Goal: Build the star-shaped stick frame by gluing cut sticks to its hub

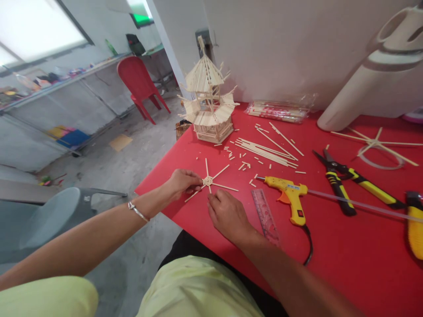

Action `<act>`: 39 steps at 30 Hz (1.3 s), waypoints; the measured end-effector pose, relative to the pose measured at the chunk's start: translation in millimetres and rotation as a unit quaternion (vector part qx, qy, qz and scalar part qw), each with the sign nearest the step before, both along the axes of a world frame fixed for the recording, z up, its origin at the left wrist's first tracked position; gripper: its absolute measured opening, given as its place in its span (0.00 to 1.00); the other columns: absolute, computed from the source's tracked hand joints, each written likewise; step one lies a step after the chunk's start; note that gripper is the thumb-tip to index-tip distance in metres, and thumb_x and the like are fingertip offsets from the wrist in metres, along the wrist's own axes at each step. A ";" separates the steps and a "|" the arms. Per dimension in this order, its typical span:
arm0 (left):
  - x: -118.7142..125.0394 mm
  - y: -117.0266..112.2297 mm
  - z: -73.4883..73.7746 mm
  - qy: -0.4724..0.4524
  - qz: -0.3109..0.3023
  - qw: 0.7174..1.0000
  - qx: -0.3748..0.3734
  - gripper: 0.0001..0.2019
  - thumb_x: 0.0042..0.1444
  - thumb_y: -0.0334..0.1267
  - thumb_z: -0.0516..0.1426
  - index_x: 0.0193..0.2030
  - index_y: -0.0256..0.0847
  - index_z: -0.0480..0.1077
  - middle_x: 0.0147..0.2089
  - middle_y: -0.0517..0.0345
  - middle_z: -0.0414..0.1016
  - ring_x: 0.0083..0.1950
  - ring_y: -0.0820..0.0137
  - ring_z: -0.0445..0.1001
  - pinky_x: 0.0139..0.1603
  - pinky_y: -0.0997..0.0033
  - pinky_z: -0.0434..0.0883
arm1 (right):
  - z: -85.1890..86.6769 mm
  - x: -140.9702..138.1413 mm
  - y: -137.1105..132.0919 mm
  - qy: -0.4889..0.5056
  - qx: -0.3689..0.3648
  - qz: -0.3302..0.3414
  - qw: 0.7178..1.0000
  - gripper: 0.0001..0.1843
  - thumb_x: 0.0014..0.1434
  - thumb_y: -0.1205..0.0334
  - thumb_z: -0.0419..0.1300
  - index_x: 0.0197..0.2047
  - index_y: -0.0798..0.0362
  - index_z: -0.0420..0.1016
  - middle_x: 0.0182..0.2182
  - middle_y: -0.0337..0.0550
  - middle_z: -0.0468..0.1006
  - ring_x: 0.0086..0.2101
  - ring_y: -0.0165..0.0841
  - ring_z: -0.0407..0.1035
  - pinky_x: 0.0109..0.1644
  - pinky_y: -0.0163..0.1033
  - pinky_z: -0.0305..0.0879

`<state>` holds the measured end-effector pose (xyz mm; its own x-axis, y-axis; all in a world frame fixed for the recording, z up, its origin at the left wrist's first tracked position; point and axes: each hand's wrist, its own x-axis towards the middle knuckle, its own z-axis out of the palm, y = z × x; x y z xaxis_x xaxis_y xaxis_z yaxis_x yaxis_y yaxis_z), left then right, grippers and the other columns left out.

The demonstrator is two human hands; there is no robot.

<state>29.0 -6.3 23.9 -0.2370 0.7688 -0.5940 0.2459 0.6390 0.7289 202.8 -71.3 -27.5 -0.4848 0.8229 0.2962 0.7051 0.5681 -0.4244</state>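
A star-shaped frame of thin wooden sticks, with a small ringed hub and several spokes, lies near the table's left edge. My left hand pinches it at the left side of the hub, fingers closed on a spoke there. At the near side, my right hand has its fingers curled together round the end of the spoke that points toward me. Short cut stick pieces lie scattered just beyond the frame. Right of my right hand is a clear ruler, and beside that a yellow glue gun.
A stick-built pagoda model stands at the back of the red table. Long sticks, a bagged stick bundle, pruning shears and another stick star lie farther right. A grey chair stands left.
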 end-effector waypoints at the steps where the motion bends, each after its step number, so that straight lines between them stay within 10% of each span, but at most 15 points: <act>1: 0.1 -0.2 0.1 0.000 -0.001 1.000 0.001 0.07 0.39 0.31 0.68 0.25 0.32 0.74 0.21 0.55 0.75 0.21 0.76 0.72 0.19 0.80 0.62 | 0.4 -0.1 -0.4 0.004 0.000 -0.006 1.000 0.13 0.66 0.62 0.53 0.49 0.54 0.75 0.34 0.44 0.74 0.36 0.35 0.67 0.37 0.38 0.56; 20: -19.4 -6.3 -14.5 0.026 -0.038 0.995 0.088 0.10 0.38 0.39 0.68 0.26 0.36 0.75 0.19 0.60 0.71 0.19 0.77 0.64 0.19 0.76 0.57 | -1.7 0.6 -3.4 0.018 0.019 -0.032 0.999 0.11 0.66 0.60 0.52 0.38 0.51 0.75 0.31 0.41 0.75 0.33 0.31 0.67 0.35 0.38 0.50; 27: -36.9 -16.3 -8.2 0.312 -0.235 0.890 0.235 0.07 0.45 0.41 0.63 0.29 0.42 0.78 0.34 0.58 0.76 0.30 0.73 0.68 0.31 0.74 0.62 | 0.6 1.4 -5.6 0.011 0.058 -0.025 0.998 0.11 0.66 0.61 0.52 0.39 0.50 0.76 0.29 0.41 0.74 0.33 0.32 0.66 0.36 0.40 0.50; 39: -40.6 -39.5 -17.0 0.278 -0.248 0.864 0.340 0.12 0.55 0.30 0.47 0.26 0.41 0.67 0.31 0.58 0.69 0.33 0.70 0.67 0.36 0.70 0.62 | 15.3 16.3 -1.2 -0.080 0.115 -0.096 0.985 0.13 0.67 0.58 0.52 0.41 0.51 0.78 0.29 0.42 0.75 0.33 0.34 0.64 0.39 0.41 0.50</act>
